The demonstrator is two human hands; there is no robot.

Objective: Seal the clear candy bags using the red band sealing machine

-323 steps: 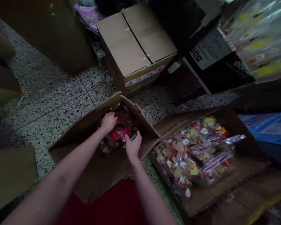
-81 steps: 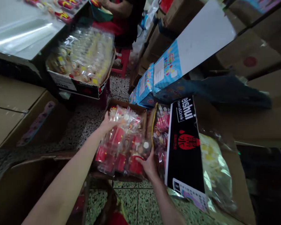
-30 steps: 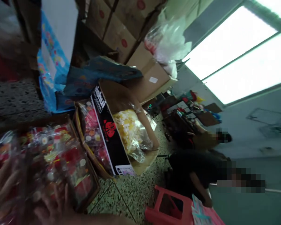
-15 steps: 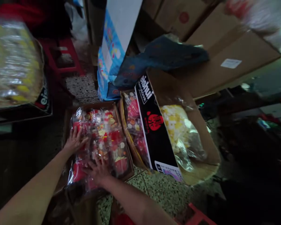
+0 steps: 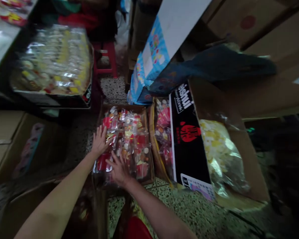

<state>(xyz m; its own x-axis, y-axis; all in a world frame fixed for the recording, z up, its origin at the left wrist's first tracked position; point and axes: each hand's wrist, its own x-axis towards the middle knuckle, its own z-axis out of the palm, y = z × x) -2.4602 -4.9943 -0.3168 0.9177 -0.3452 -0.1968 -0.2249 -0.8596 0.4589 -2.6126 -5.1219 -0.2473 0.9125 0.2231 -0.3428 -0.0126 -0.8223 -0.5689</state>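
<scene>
Red packets (image 5: 141, 167) lie side by side inside the box (image 5: 152, 166).
Left hand (image 5: 99, 143) and right hand (image 5: 120, 172) spread wide on top, gripping nothing, maybe so packets lie flat.

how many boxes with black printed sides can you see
2. One box at the upper left, heaped with clear packets; another box right of centre, with a clear bag inside. Others may be hidden.

Packets (image 5: 141, 163) lie in a carton (image 5: 150, 159), left of a box (image 5: 189, 146).
</scene>
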